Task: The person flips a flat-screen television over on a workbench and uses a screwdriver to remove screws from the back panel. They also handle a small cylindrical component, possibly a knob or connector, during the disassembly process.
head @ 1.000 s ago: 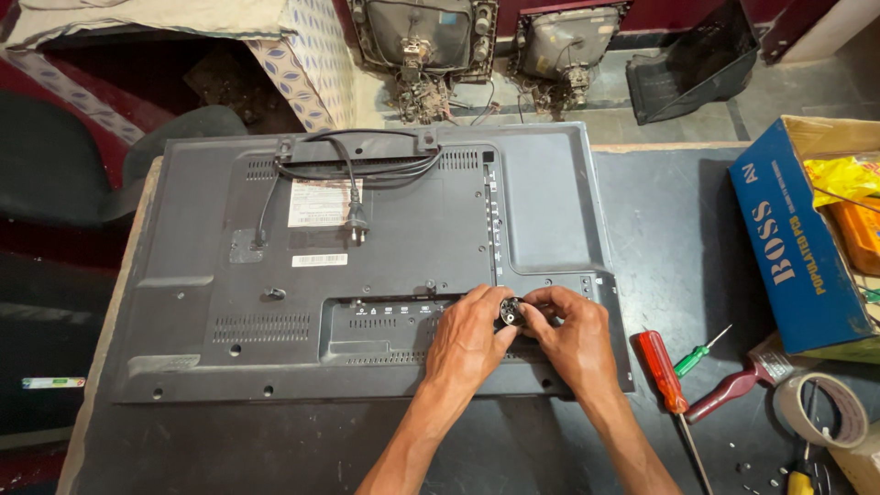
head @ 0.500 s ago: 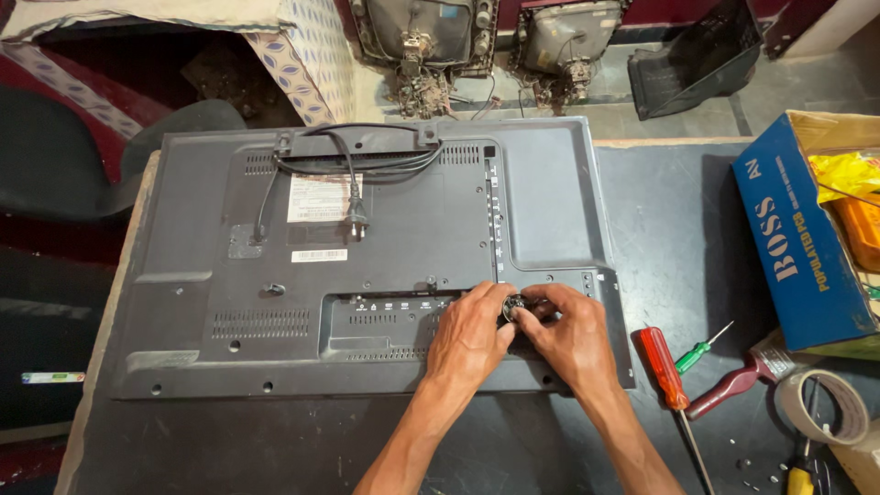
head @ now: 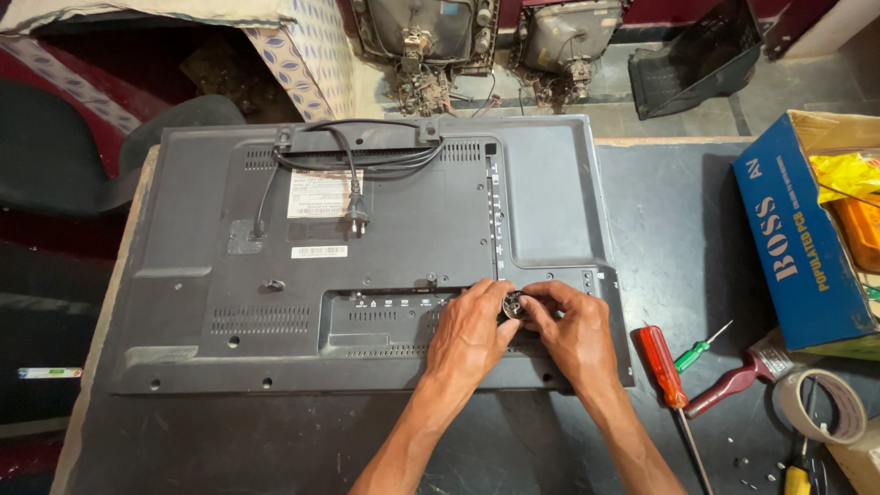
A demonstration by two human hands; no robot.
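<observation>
While pinched together on a small round part (head: 513, 306), both hands beside white rectangular labels (head: 318, 194).

A flat-screen television (head: 367, 266) lies face down on the dark workbench (head: 678, 238), its black power cord (head: 353, 188) coiled at twelve o'clock. At five o'clock on its back panel, the left hand (head: 469, 335) and right hand (head: 576, 332) pinch a small round metal part (head: 514, 306) together. A red-handled screwdriver (head: 662, 367) lies at three o'clock of them.

Head-worn, looking steeply down from close above at TV back (head: 367, 266) on table (head: 678, 229), floor beyond along the top edge. Single view only.
</observation>
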